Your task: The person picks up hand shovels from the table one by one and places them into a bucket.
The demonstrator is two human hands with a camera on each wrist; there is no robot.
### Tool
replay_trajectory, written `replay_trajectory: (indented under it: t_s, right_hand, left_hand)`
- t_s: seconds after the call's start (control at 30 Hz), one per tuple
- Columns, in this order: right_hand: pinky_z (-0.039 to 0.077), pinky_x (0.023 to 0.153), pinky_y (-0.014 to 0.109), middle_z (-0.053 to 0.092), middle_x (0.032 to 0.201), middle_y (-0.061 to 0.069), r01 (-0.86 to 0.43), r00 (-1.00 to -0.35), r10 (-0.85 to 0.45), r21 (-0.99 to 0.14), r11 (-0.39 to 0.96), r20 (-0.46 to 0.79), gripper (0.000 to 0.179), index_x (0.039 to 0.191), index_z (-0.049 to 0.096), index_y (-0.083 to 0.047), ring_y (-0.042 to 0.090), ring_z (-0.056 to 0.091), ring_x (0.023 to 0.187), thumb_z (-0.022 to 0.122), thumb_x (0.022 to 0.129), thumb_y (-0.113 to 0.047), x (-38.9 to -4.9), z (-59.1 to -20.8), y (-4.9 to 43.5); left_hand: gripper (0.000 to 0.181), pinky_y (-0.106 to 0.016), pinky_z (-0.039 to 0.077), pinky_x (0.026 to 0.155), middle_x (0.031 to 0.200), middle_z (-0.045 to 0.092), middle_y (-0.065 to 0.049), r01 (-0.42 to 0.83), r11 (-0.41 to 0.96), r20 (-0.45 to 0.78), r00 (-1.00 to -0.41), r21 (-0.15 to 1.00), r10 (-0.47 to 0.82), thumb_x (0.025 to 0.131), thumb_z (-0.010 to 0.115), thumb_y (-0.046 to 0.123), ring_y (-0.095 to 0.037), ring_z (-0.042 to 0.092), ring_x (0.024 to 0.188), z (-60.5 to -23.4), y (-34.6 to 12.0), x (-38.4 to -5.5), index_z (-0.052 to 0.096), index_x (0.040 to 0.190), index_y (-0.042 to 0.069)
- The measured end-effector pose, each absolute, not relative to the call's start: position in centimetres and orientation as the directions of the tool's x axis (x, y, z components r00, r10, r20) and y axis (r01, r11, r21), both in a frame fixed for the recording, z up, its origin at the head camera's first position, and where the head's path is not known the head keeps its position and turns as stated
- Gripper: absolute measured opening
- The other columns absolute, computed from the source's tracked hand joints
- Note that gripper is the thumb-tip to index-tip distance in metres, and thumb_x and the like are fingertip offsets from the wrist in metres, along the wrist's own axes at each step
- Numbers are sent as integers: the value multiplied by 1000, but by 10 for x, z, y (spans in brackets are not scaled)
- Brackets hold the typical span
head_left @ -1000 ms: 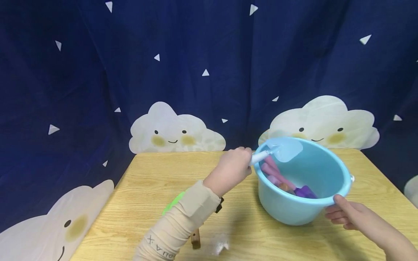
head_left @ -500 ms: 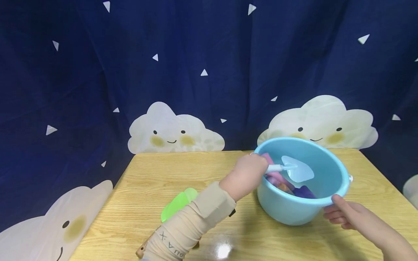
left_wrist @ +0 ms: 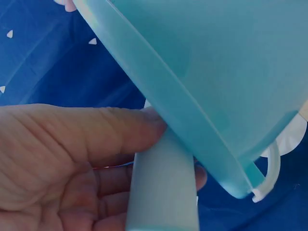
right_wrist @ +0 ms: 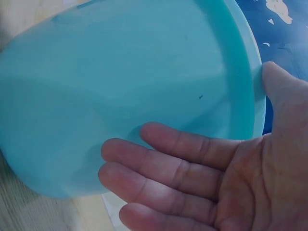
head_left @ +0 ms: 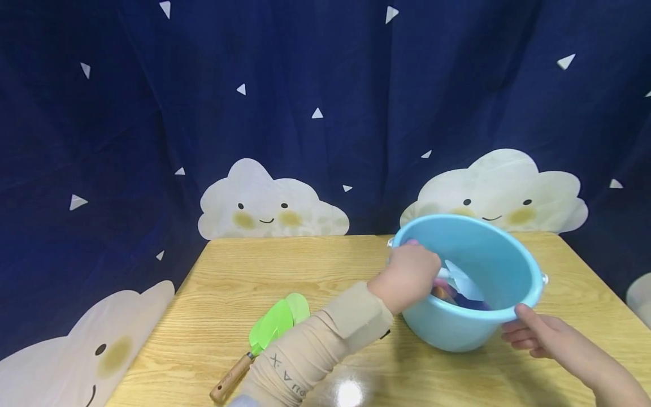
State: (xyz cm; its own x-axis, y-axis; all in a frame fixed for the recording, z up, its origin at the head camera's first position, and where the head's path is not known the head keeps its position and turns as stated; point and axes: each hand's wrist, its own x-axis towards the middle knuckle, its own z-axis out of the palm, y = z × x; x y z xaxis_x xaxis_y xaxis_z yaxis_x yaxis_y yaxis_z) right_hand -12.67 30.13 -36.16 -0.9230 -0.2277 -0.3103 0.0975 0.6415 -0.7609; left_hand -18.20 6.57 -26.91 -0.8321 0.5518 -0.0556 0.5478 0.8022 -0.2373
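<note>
My left hand (head_left: 409, 278) grips the pale handle (left_wrist: 163, 190) of a light blue toy shovel (head_left: 464, 282), reaching over the left rim of a light blue bucket (head_left: 452, 333). The shovel's blade points down inside. Pink, orange and purple items (head_left: 470, 303) lie in the bucket, partly hidden by the hand. At the bucket's near right side, my right hand (head_left: 546, 338) holds the rim. Its thumb lies over the edge, while the fingers (right_wrist: 159, 166) extend along the outer wall.
A green trowel (head_left: 272, 325) with a wooden handle lies on the wooden table (head_left: 285, 260) left of the bucket. My left sleeve (head_left: 310, 353) covers part of the area, with a dark tip showing beyond it. A blue curtain (head_left: 285, 68) with clouds hangs behind.
My left hand has moved right and down, lowering the shovel from above the rim into the bucket. More of the green trowel shows now. The right hand stays at the rim.
</note>
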Motion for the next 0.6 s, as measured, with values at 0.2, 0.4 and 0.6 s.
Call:
replay_trajectory:
  t_s: [0.2,0.4,0.6]
  right_hand:
    - [47,65,34,62,97,21,108,-921,-223,-759,642,-320,69,107,53,16,25,61,86,10,98,-38,-127,-359,301]
    - [47,65,33,62,97,21,88,-922,-241,-768,634,-304,69,107,53,17,19,61,84,10,98,-37,-126,-359,301]
    - [47,67,36,62,97,21,132,-916,-218,-767,628,-336,69,107,53,16,27,60,88,11,98,-39,-127,-359,298]
  left_hand:
    - [30,-24,32,76,66,58,13,508,831,-155,-861,-226,484,73,60,59,-3,49,63,-270,85,-189,63,83,31]
    - [22,-46,29,94,79,62,13,460,859,-188,-886,-225,425,76,64,48,-7,53,77,-279,107,-194,64,93,33]
    - [7,-40,35,85,69,55,10,439,872,-199,-894,-218,400,85,58,28,-9,48,66,-289,117,-198,61,79,28]
